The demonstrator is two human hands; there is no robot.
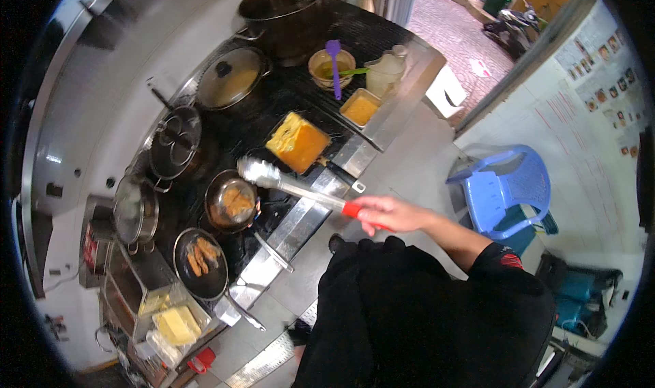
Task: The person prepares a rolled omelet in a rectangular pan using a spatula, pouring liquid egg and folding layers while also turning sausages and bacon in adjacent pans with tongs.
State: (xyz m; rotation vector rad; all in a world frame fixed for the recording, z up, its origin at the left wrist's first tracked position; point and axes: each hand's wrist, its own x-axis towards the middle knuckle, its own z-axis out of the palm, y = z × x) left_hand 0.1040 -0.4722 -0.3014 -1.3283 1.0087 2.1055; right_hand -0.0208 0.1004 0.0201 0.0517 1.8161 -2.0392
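My right hand (386, 214) is closed around the red handle of long metal kitchen tongs (307, 191). Their blurred tips are over the stove, between a square pan (340, 173) of yellow and orange egg and a small deep pan (212, 209) with browned food in it. Nearer the lower left, a round frying pan (192, 280) holds several browned pieces. I make out no left hand; a dark item with a bit of skin (298, 355) shows at my body's left edge, too unclear to name.
Lidded pots (230, 78) and a large pot (279, 17) line the wall. A bowl (327, 60) with a purple spatula, a jug (384, 73) and a small tray (361, 109) stand at the stove's far end. Butter blocks (176, 326) sit lower left; a blue chair (483, 196) stands right.
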